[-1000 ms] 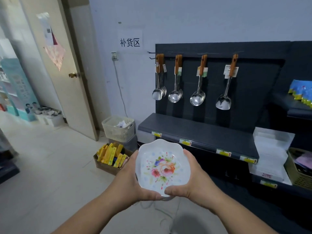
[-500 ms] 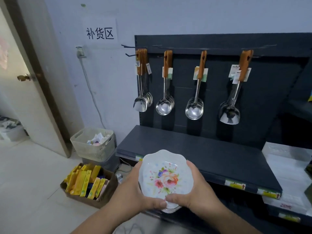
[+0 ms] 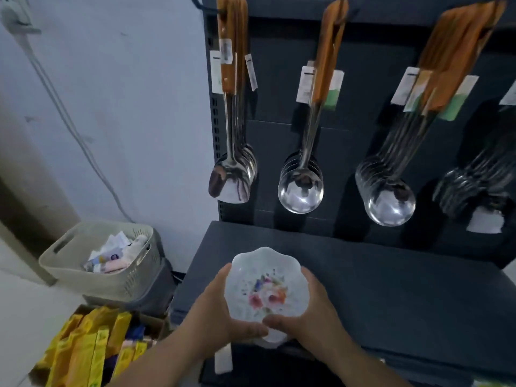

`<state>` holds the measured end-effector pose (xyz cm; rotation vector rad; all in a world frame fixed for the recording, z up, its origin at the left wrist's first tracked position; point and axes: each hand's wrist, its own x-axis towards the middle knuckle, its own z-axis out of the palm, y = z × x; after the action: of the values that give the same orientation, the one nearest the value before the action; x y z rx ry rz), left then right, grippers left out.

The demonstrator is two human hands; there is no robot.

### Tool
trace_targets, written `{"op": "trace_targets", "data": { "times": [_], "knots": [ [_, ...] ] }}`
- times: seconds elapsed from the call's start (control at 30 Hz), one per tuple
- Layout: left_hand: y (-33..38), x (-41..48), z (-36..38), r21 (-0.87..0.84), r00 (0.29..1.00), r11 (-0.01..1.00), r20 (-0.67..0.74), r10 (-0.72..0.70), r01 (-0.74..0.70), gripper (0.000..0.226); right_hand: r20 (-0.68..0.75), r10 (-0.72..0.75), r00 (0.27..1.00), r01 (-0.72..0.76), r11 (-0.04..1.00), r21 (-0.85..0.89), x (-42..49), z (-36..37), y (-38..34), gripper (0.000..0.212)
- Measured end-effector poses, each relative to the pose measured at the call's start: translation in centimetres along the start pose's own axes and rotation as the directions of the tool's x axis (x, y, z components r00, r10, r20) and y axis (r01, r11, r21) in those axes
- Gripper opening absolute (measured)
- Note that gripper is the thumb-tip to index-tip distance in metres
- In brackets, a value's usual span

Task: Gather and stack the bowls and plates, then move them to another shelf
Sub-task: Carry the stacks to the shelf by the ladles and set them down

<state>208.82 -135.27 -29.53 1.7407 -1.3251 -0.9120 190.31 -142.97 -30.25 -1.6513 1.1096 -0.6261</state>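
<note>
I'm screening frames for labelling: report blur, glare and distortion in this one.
Head view: soft motion blur throughout, smearing the yellow packets and the floral dish held by the left hand and right hand; bright glare on the hanging ladles; wide-angle bending slants the rightmost utensils.

Dark grey shelf (image 3: 391, 289), floral bowl stack (image 3: 265, 291) over its front-left part, perhaps resting on it
</note>
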Motion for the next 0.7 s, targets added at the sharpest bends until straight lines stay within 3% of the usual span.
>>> {"op": "trace_targets", "data": {
  "times": [0.23, 0.4, 0.57, 0.7],
  "knots": [
    [-5.6, 8.3, 0.7, 0.029, 0.999, 0.999, -0.042, -0.012, 0.013, 0.1, -0.025, -0.001, 1.0, -0.001, 0.997, -0.074, 8.3, 3.3, 4.0, 0.079],
    [-7.8, 11.1, 1.5, 0.056, 0.998, 0.998, -0.055, -0.022, 0.025, 0.098, -0.021, 0.014, 1.0, -0.016, 0.995, -0.1, 11.2, 4.8, 6.7, 0.096],
    [-9.8, 12.6, 1.6, 0.064, 0.997, 0.998, -0.074, -0.015, 0.019, 0.088, -0.039, 0.036, 0.999, -0.042, 0.987, -0.157, 13.0, 5.2, 7.9, 0.092],
    [-10.5, 13.4, 1.5, 0.238, 0.998, 0.971, -0.062, -0.01, 0.024, 0.125, -0.057, 0.069, 0.996, -0.079, 0.978, -0.195, 13.4, 5.5, 8.0, 0.099]
  ]
}}
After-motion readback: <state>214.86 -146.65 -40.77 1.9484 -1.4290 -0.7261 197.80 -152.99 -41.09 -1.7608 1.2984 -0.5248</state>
